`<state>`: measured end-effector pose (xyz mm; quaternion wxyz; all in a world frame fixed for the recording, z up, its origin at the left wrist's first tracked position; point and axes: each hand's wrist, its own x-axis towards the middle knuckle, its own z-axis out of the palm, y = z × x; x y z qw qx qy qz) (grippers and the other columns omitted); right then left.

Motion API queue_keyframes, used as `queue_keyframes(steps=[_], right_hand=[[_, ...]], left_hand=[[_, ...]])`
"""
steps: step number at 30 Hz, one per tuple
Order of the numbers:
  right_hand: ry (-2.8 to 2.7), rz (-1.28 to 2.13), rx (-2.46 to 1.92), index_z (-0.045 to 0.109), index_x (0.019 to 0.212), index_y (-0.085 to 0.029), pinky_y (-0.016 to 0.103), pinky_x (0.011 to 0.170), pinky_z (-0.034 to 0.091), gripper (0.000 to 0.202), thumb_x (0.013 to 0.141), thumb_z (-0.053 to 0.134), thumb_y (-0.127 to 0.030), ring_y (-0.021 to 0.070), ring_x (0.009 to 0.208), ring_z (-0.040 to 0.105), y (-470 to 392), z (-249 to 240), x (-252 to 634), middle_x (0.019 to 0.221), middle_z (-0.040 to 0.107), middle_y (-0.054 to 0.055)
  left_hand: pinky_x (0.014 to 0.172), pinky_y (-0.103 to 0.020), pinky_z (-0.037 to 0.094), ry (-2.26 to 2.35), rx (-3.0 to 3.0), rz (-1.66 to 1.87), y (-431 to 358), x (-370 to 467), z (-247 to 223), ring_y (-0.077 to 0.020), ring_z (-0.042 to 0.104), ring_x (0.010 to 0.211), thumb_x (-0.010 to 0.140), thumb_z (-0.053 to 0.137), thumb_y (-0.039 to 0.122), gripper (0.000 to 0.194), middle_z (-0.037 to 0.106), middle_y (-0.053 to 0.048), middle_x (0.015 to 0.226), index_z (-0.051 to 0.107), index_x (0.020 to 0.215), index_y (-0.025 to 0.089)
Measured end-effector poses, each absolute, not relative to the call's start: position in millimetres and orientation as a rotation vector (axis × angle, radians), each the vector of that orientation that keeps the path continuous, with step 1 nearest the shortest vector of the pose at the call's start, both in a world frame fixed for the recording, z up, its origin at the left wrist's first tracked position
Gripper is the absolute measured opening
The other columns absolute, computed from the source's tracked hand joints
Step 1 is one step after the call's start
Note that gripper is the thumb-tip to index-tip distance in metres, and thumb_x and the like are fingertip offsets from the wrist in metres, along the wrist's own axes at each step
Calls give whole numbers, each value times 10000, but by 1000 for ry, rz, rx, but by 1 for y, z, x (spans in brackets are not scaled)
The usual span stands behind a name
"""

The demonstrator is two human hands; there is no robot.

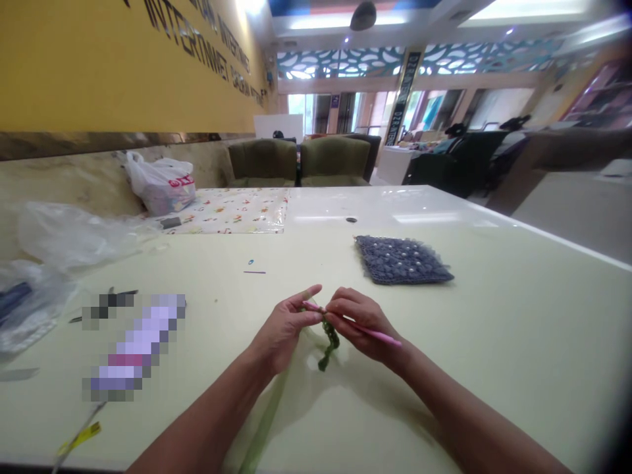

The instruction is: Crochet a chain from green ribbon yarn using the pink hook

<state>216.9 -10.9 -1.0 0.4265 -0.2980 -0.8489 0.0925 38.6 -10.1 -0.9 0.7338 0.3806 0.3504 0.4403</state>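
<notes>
Between my two hands a short green crochet chain (332, 334) dangles, its lower end just above or on the table. My right hand (359, 321) is closed round a pink crochet hook (371, 333), whose tip points left toward my other fingers. My left hand (287, 327) pinches the top of the green work by the hook's tip, with its index finger stretched out. From under this hand a flat green ribbon-like yarn (266, 418) runs down to the table's front edge. The exact loop on the hook is too small to make out.
On the pale table (494, 342) lie a dark blue crocheted piece with pearls (403, 259), a purple needle-like stick (255, 272), a pixelated purple object (141, 345) and dark scissors-like tool (109, 304). Plastic bags (165, 184) stand along the left wall. Green armchairs (336, 161) are beyond.
</notes>
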Motion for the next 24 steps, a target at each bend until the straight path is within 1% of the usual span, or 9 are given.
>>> queue_keyframes(steps=[1,3,6,9,12,14,20,24], right_hand=[[-2144,177,-761,591,784,-179,251,624,396,197,950,487,-193,129,659,507,-11,-2,216,732,558,20],[-2168,-25,-817,579,754,-175,267,659,393,207,942,493,-180,132,653,496,-12,-3,213,708,558,17],[-2140,-357,-905,556,706,-172,281,676,384,220,919,506,-144,132,622,465,-14,-7,205,658,538,8],[-2102,-498,-905,540,691,-177,280,651,377,227,910,510,-124,133,597,451,-16,-9,200,625,523,3],[-2072,-413,-861,561,770,-173,284,685,405,150,914,535,-139,141,652,517,-18,-9,201,680,575,21],[-2045,-323,-835,566,809,-176,289,706,421,110,913,551,-143,144,682,547,-18,-8,203,710,596,26],[-2016,-178,-779,552,816,-187,296,695,440,114,881,570,-95,142,663,526,-18,-10,206,709,583,17],[-1976,-85,-799,549,810,-192,286,677,442,126,902,544,-105,143,669,525,-16,-12,206,717,570,18]], left_hand=[[943,-309,334,775,836,989,-10,39,-1,-116,544,798,645,798,128,543,604,29,779,682,1170,203],[930,-292,344,792,841,1071,-13,43,-2,-108,541,790,657,793,133,601,600,36,767,638,1235,185],[900,-274,361,816,778,1146,-16,50,-2,-106,541,790,685,767,131,629,625,24,776,588,1287,158],[818,-272,399,800,667,1065,-17,52,-1,-109,543,746,685,752,116,621,643,4,777,581,1281,146],[743,-264,420,741,642,921,-14,46,3,-107,546,696,670,754,98,564,650,-17,791,625,1217,139],[736,-258,425,716,657,892,-12,40,5,-105,553,691,666,751,88,534,653,-28,799,643,1187,134],[775,-268,417,661,669,931,-9,34,8,-99,549,694,670,718,75,471,632,-17,804,670,1136,128],[878,-271,377,695,827,1005,-12,39,5,-109,553,802,703,745,131,389,625,-3,807,705,1089,148]])
